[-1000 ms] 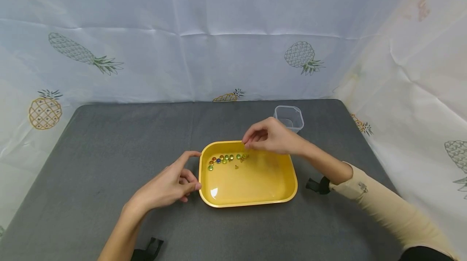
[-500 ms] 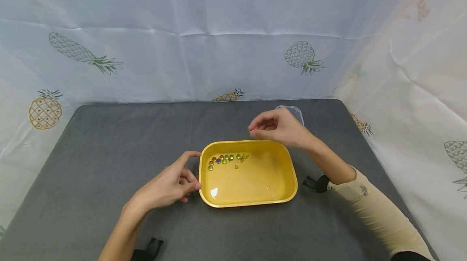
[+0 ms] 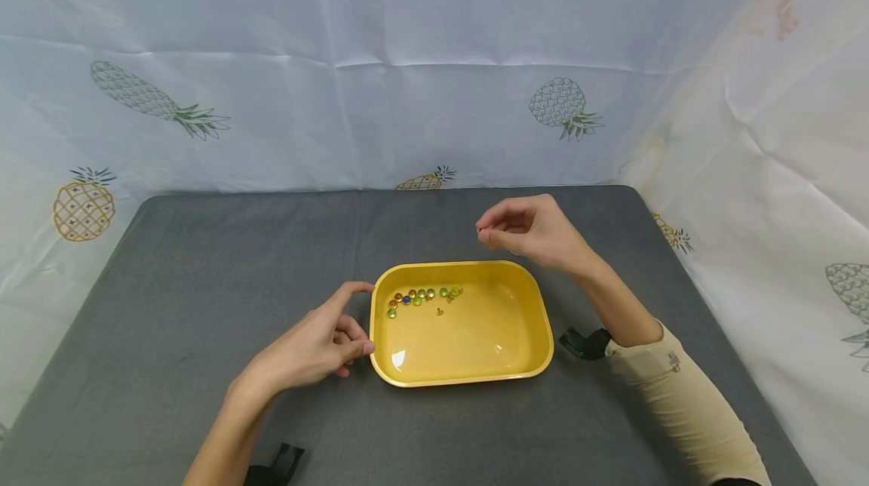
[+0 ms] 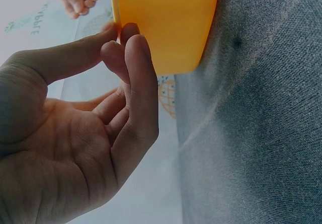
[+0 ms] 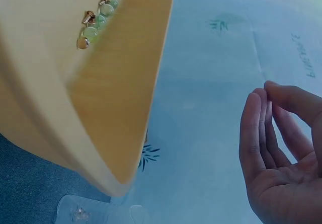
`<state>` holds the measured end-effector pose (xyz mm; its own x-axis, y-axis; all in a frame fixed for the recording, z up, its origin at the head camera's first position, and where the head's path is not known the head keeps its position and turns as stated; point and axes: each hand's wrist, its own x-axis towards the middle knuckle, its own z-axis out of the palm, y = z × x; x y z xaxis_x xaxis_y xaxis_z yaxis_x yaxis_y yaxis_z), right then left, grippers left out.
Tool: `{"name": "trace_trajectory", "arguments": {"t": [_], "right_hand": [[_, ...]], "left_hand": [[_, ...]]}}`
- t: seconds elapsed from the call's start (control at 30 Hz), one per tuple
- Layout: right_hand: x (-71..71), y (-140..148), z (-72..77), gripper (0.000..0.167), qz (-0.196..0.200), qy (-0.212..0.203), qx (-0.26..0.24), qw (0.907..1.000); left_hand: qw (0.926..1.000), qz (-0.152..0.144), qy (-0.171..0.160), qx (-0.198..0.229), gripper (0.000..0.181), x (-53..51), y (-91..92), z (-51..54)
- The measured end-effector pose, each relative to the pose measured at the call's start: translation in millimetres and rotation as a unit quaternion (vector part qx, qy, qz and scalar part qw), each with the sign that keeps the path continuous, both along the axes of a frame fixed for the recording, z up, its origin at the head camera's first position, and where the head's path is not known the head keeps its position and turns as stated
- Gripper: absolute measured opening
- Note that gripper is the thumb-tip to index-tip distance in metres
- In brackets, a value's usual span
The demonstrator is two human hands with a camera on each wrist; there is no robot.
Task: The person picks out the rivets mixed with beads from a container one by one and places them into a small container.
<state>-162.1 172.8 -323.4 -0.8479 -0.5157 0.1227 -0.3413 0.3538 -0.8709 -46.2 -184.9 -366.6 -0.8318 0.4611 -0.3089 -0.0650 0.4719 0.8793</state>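
Observation:
A yellow tray (image 3: 468, 374) lies on the grey table, with several glass marbles (image 3: 422, 293) and small gold-coloured thumbtacks (image 5: 83, 43) inside along its far left part. My left hand (image 3: 308, 342) holds the tray's left edge, index finger and thumb set apart on the rim. Beyond the tray's far right corner, my right hand (image 3: 539, 233) is raised above the table, thumb and fingertips pinched together. A tiny speck, apparently a thumbtack, shows at those tips in the head view; the fingers mostly hide it.
Almost wholly behind my right hand in the head view, a clear plastic container (image 5: 75, 211) stands near the tray; a coppery bit shows in it. White pineapple-print cloth (image 3: 434, 116) hangs behind and to the right of the grey table (image 3: 237, 259).
My right hand has moved up from over the tray's far edge and away to the right, now covering the clear container. The left hand and tray have stayed put.

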Motion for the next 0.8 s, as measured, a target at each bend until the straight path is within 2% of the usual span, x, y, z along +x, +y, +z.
{"name": "trace_trajectory", "arguments": {"t": [0.4, 0.8], "right_hand": [[-3.3, 9, -1.4, 0.015, -0.043, 0.019, 0.005, 0.9989], [-11.8, 23, -8.0, 0.015, -0.058, 0.043, 0.003, 0.9974]], "left_hand": [[1.0000, 0.002, -0.003, 0.006, 0.081, 1.5, 0.3, -0.4], [1.0000, 0.000, -0.002, 0.001, 0.079, 1.0, 0.3, -0.6]]}}
